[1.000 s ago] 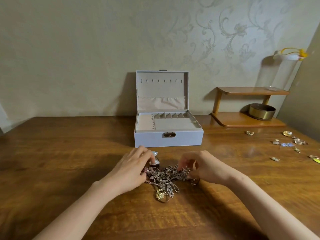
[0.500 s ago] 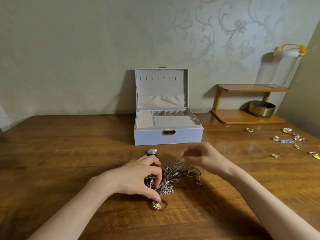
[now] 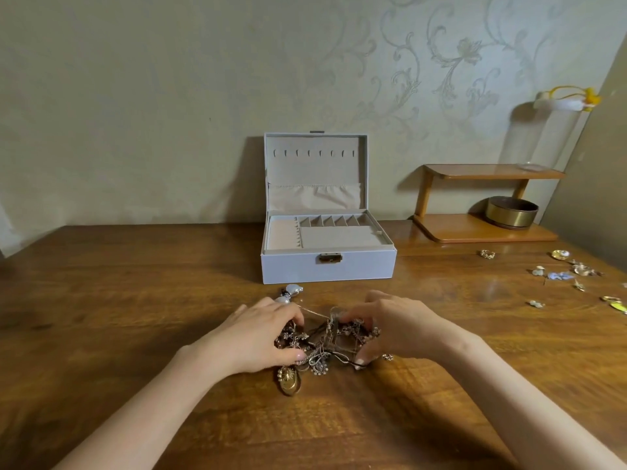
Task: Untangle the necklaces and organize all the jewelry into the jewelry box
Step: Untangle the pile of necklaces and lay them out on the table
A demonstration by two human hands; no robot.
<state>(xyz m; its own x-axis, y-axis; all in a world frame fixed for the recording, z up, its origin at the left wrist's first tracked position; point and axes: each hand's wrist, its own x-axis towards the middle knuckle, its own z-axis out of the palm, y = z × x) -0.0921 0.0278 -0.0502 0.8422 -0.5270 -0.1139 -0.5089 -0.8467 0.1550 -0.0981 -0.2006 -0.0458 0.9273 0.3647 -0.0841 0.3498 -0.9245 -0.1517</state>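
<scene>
Gilt and dark chains in one tangle on the tabletop, just in front of the open box. Left hand and right hand on it, fingers curled in, pinching strands from either side. Untangling step, early by the look. Next: tease one chain free gently, no yanking. Loose pieces well right of the box.

A brass tin sits on the lower tier of a wooden shelf on the table.
</scene>
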